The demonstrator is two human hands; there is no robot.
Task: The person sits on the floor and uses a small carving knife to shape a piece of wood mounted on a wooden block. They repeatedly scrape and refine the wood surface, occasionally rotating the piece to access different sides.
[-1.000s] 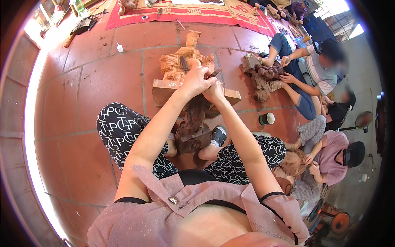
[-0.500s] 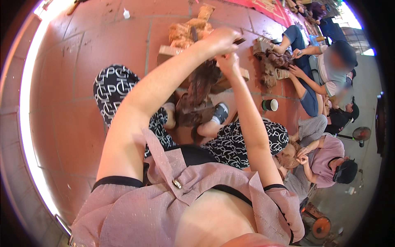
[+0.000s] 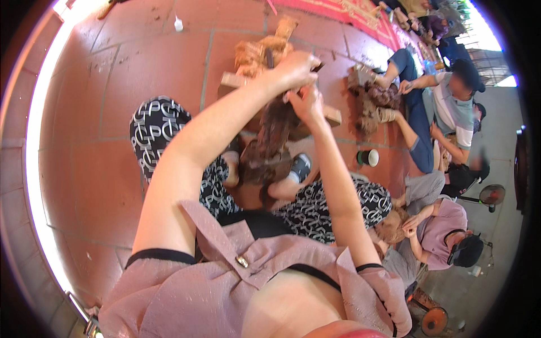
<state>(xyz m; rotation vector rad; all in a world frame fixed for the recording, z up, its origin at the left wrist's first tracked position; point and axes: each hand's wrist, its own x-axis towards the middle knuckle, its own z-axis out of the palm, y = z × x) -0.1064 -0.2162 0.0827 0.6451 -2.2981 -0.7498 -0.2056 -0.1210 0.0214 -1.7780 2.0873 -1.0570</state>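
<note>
Between my feet stands a dark brown wooden carving [image 3: 270,138], rising from a rough base. My left hand [image 3: 294,69] is closed over its far end, and a small dark flat piece [image 3: 319,67] sticks out past the fingers. Just below it, my right hand [image 3: 307,104] is bent with its fingers pressed together at the carving's top; whatever they pinch is hidden. Beyond my hands lies a lighter, orange-brown wood carving [image 3: 253,56], beside a pale wooden block [image 3: 231,81].
A dark green paper cup [image 3: 368,158] stands right of my knee on the tiled floor [image 3: 79,158]. Further right, a seated person has another brown carving [image 3: 366,104] at their feet. A small white bottle [image 3: 178,24] is at the far left; a red mat [image 3: 344,14] lies beyond.
Both my hands have come slightly nearer, the left one also shifting a little left. The right hand has turned so its fingers show more. The seated person's near hand has moved off their carving.
</note>
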